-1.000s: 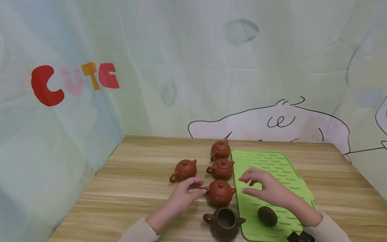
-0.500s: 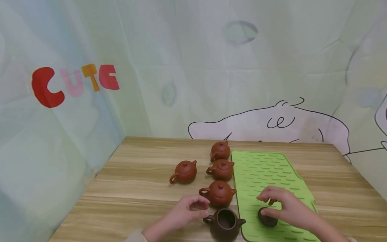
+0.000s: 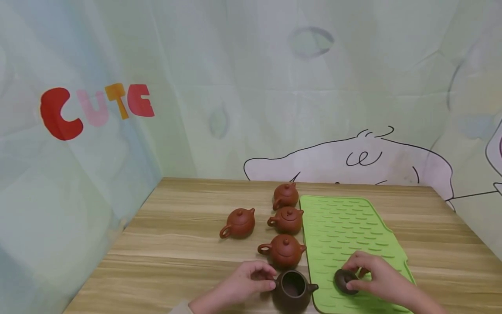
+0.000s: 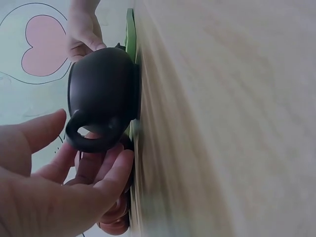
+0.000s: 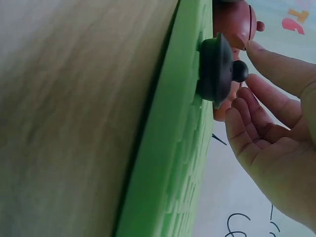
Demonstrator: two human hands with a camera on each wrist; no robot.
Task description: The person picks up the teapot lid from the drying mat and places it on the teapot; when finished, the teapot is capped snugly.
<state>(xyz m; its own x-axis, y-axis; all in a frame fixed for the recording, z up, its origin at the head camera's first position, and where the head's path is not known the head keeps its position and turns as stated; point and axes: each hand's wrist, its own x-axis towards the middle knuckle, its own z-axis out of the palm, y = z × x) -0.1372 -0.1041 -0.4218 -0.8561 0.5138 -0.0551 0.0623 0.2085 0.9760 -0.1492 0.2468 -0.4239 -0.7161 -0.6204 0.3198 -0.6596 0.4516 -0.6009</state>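
Note:
A dark brown teapot (image 3: 291, 293) without its lid stands upright at the table's front, its spout toward the green mat. My left hand (image 3: 251, 281) is at its handle (image 4: 94, 136). In the left wrist view the fingers lie by the handle's far side, with the thumb apart from it. The dark round lid (image 3: 343, 281) rests on the mat, knob (image 5: 240, 71) up. Around that knob my right hand (image 3: 374, 279) has its thumb and forefinger, spread and close on either side in the right wrist view.
Several reddish-brown lidded teapots, such as the nearest one (image 3: 285, 251), stand in a row left of the green mat (image 3: 345, 218). Another red teapot (image 3: 240, 223) sits farther left. A printed curtain (image 3: 235, 87) hangs behind the wooden table (image 3: 176, 226).
My left hand has come back from beside the nearest red teapot to the dark teapot's handle. My right hand has moved down and nearer, to the lid on the mat.

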